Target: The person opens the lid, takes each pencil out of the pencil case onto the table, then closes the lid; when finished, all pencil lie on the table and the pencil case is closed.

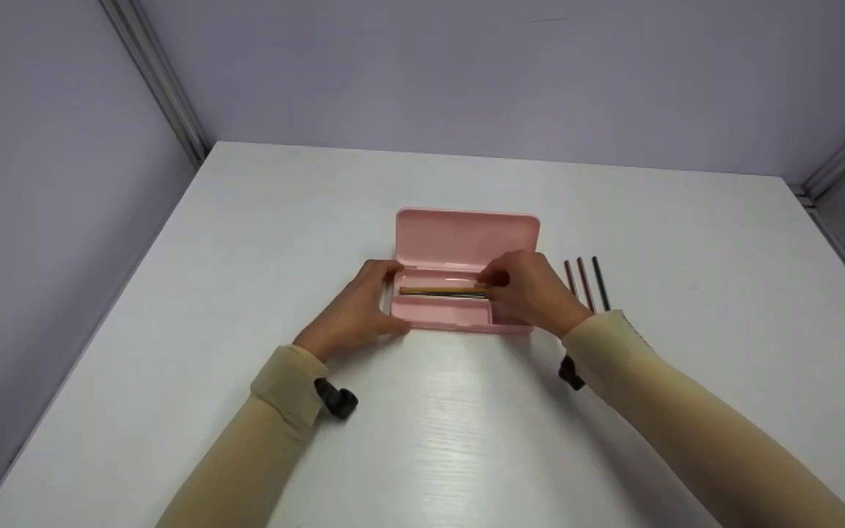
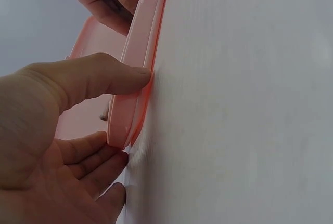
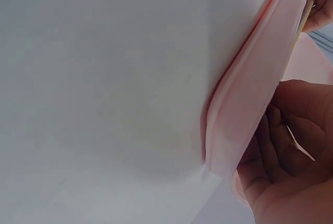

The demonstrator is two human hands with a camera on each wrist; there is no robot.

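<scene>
A pink pencil case point(image 1: 466, 238) lies open on the white table point(image 1: 452, 440), its lid tipped back. My left hand point(image 1: 360, 308) grips the tray's left end; its thumb point(image 2: 99, 78) presses the front wall point(image 2: 132, 94), with the fingers curled under the corner. My right hand point(image 1: 532, 290) reaches over the tray's right end and pinches the end of a yellowish pencil point(image 1: 441, 292) that lies lengthwise in the tray. In the right wrist view the right hand point(image 3: 291, 146) cups the case's pink edge point(image 3: 255, 94). Dark pencils lie beside the yellowish one; their number is unclear.
Three loose pencils point(image 1: 585, 282), two reddish and one dark, lie side by side on the table just right of the case, partly behind my right wrist. Grey walls close the table at the back and both sides.
</scene>
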